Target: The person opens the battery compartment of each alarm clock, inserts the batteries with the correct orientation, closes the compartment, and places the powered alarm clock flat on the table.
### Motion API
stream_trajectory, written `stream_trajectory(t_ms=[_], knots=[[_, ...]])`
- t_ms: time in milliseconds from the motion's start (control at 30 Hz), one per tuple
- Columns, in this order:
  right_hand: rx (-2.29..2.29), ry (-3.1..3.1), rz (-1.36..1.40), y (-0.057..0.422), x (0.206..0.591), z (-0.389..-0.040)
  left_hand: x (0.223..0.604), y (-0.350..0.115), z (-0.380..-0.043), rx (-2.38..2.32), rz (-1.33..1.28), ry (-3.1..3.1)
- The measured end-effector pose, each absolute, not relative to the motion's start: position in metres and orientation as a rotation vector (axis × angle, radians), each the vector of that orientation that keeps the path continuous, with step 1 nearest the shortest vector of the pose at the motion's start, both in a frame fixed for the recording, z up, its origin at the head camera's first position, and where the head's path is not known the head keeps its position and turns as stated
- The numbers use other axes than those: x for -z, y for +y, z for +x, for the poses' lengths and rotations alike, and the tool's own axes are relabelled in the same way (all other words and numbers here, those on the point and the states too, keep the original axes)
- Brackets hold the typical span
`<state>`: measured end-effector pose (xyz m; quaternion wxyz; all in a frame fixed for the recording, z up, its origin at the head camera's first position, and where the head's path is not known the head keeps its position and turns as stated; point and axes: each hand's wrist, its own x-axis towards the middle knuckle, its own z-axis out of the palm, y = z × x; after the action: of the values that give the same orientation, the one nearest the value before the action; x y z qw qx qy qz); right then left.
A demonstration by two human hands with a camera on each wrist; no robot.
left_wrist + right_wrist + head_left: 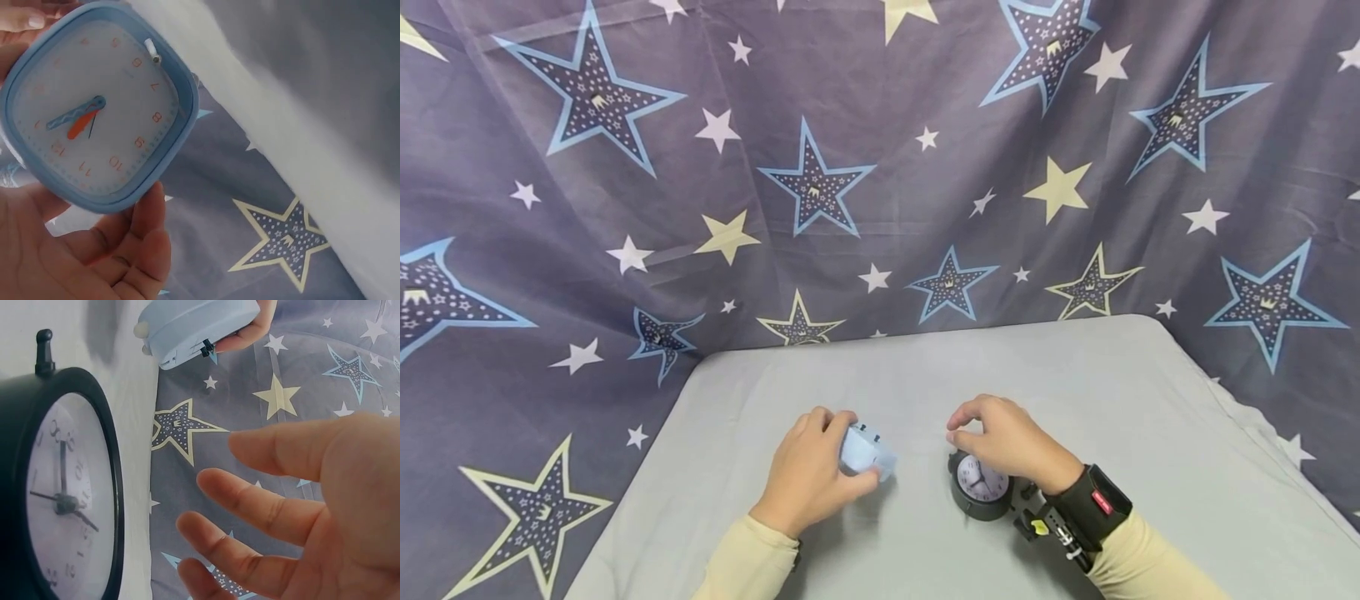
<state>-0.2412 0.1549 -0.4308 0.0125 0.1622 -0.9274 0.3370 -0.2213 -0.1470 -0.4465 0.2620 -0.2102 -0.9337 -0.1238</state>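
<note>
My left hand [814, 473] grips a light blue alarm clock [862, 452], thumb on its near side and fingers over the far side. In the left wrist view the rounded-square clock face [69, 81] has orange numerals and a blue and an orange hand. A black round alarm clock [981, 485] with a pale dial lies face up on the bed-like surface. Over its far edge hovers my right hand [1013, 440]. The right wrist view shows the right fingers [250, 494] spread and loosely bent beside the black clock, with nothing in them.
A light grey sheet [1045, 375] covers the flat surface under both clocks. Behind it and along its sides hangs a dark curtain [880, 92] printed with stars. A black strap with a small device [1090, 504] sits on my right wrist, close beside the black clock.
</note>
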Motion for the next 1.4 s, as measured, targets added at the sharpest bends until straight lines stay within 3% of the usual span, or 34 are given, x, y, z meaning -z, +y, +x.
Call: stream_trajectory(t_ms=[767, 1400], knots=[[-1.043, -2.893, 0.497, 0.159, 0.427, -0.242, 0.442, -0.134, -0.231, 0.091, -0.415, -2.277], [-0.956, -2.897, 0.504, 0.16, 0.427, -0.243, 0.455, -0.127, -0.233, 0.086, -0.283, -2.465]])
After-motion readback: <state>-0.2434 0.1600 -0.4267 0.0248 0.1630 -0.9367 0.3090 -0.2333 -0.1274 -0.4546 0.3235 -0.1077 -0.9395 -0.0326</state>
